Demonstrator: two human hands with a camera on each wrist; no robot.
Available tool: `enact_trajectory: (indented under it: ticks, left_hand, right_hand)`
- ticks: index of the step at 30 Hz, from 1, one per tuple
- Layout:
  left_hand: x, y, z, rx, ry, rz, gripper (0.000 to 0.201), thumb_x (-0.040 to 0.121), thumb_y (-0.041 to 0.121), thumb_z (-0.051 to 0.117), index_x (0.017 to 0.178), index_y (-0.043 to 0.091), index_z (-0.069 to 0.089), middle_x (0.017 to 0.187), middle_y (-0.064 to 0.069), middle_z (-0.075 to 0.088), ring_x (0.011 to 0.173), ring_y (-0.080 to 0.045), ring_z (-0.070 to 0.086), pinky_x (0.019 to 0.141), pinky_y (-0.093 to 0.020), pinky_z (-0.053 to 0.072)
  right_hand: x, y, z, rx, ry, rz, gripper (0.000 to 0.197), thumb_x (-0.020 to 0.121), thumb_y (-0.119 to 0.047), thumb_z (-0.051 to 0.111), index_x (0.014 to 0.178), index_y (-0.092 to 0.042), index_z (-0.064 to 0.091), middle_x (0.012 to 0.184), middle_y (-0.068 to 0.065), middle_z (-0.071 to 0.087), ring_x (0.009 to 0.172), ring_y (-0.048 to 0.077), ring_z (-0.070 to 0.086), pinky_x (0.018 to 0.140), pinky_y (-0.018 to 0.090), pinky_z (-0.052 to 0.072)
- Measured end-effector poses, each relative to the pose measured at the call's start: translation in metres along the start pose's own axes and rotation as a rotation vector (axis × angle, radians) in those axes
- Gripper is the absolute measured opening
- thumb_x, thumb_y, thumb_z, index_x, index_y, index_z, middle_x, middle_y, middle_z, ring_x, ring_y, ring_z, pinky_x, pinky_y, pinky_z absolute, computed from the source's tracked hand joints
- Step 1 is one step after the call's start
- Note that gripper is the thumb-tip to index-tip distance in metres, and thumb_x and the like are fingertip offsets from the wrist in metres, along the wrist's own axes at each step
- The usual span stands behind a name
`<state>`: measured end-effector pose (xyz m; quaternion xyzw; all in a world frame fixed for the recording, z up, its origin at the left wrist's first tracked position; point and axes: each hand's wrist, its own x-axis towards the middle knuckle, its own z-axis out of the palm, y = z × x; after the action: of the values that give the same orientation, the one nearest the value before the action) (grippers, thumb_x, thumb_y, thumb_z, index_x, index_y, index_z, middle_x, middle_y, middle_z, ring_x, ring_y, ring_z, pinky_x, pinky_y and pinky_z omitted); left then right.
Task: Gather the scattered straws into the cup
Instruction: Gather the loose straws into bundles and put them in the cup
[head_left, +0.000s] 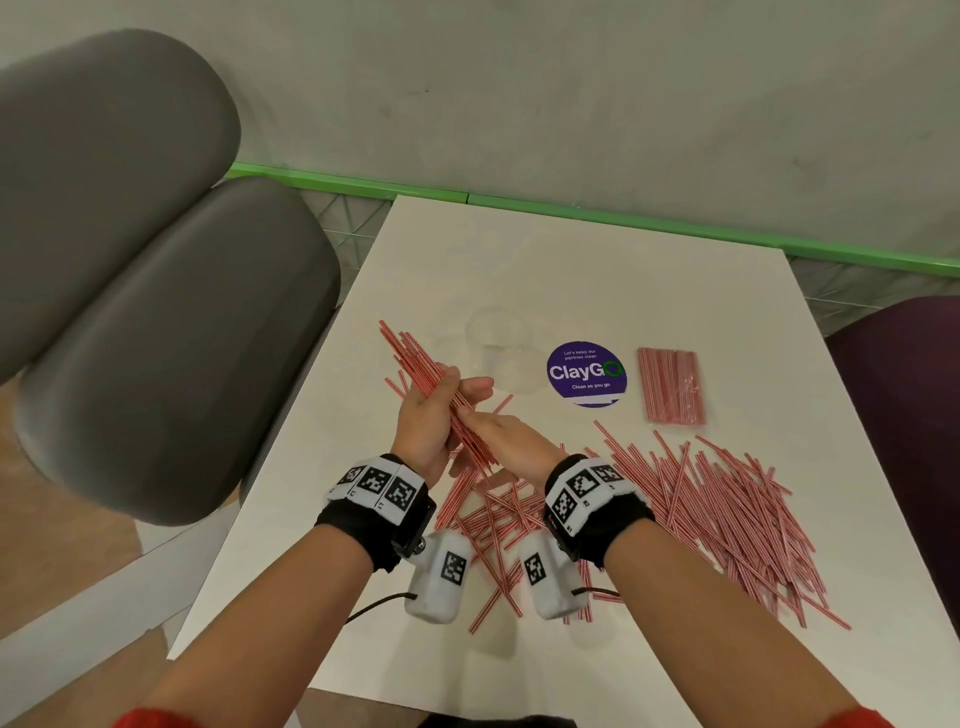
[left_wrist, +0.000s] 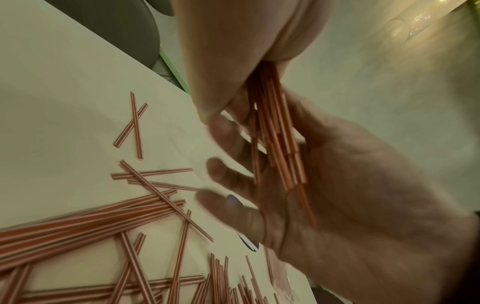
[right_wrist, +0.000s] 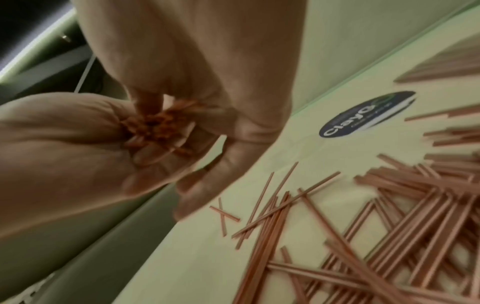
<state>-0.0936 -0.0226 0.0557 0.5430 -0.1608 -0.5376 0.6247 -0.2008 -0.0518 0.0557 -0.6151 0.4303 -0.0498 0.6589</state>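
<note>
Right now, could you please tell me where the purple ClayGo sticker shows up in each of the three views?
Head: the ClayGo sticker lies right of centre on the table, between the clear cup and the packet of straws.
Left wrist: only slivers of it show behind the right hand.
Right wrist: right of centre, upper half, lying tilted.
Shared landmark: the bundle of straws held in the left hand.

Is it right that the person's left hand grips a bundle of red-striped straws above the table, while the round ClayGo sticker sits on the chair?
Not quite. The left hand does grip the bundle of straws above the table, but the ClayGo sticker lies on the table itself, not on the chair. The head view shows this.
</note>
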Motion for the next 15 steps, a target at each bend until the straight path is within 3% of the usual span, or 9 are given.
enact_trajectory:
  ticks: [3,4,5,7,8,11,13,15]
  left_hand:
    - [0.001,-0.003,0.002,0.119,0.021,0.022,0.039,0.097,0.032,0.045,0.117,-0.001,0.054,0.091,0.004,0.075,0.077,-0.019,0.066,0.045,-0.022,0.047]
    - [0.001,-0.005,0.002,0.159,0.015,0.027,0.042,0.097,0.035,0.045,0.116,0.000,0.055,0.094,0.005,0.075,0.067,-0.016,0.065,0.043,-0.021,0.047]
    - [0.001,-0.006,0.002,0.175,0.004,0.025,0.043,0.096,0.037,0.045,0.115,0.000,0.058,0.095,0.006,0.075,0.066,-0.014,0.065,0.049,-0.024,0.051]
    - [0.001,-0.006,0.002,0.166,-0.026,0.004,0.042,0.096,0.037,0.046,0.109,0.002,0.065,0.093,0.007,0.074,0.085,-0.014,0.064,0.074,-0.031,0.052]
    - [0.000,-0.005,0.002,0.150,-0.035,-0.005,0.039,0.096,0.035,0.047,0.102,0.003,0.068,0.091,0.006,0.074,0.092,-0.015,0.061,0.078,-0.030,0.049]
    - [0.001,0.005,0.003,0.045,-0.016,0.019,0.019,0.094,0.025,0.052,0.081,0.015,0.061,0.082,-0.002,0.070,0.085,-0.015,0.062,0.075,-0.030,0.048]
    - [0.005,0.014,0.003,-0.038,0.036,0.064,0.010,0.094,0.022,0.054,0.086,0.017,0.057,0.075,-0.003,0.068,0.075,-0.016,0.062,0.069,-0.029,0.050]
    - [0.010,0.023,0.003,-0.100,0.086,0.125,0.011,0.094,0.025,0.052,0.100,0.016,0.053,0.076,-0.003,0.068,0.069,-0.015,0.063,0.065,-0.028,0.050]
  right_hand:
    - [0.001,0.001,0.008,0.184,0.071,-0.029,0.044,0.096,-0.050,0.036,0.093,-0.012,0.058,0.064,0.003,0.059,0.052,0.011,0.053,0.049,0.025,0.048]
    - [0.001,0.002,0.011,0.250,0.081,-0.042,0.042,0.097,-0.048,0.036,0.087,-0.011,0.055,0.060,0.003,0.054,0.043,0.009,0.047,0.040,0.019,0.039]
    - [0.002,0.003,0.014,0.308,0.080,-0.051,0.041,0.097,-0.045,0.037,0.080,-0.012,0.052,0.056,0.002,0.049,0.036,0.006,0.039,0.034,0.016,0.029]
    - [0.003,0.004,0.017,0.378,0.066,-0.061,0.039,0.098,-0.043,0.037,0.071,-0.016,0.045,0.052,-0.001,0.039,0.031,0.004,0.027,0.031,0.014,0.019]
    - [0.004,0.004,0.017,0.373,0.065,-0.069,0.039,0.098,-0.043,0.036,0.070,-0.017,0.042,0.050,-0.003,0.036,0.031,0.003,0.025,0.031,0.013,0.017]
    - [0.006,0.004,0.013,0.290,0.069,-0.104,0.033,0.099,-0.042,0.036,0.076,-0.018,0.042,0.046,-0.009,0.033,0.033,0.003,0.024,0.032,0.014,0.019]
    - [0.004,0.005,0.011,0.238,0.068,-0.122,0.032,0.098,-0.041,0.037,0.078,-0.018,0.045,0.050,-0.007,0.031,0.034,0.002,0.024,0.032,0.014,0.020]
    - [0.003,0.006,0.009,0.184,0.069,-0.131,0.032,0.098,-0.043,0.037,0.078,-0.020,0.048,0.054,-0.005,0.030,0.034,0.002,0.024,0.033,0.013,0.021]
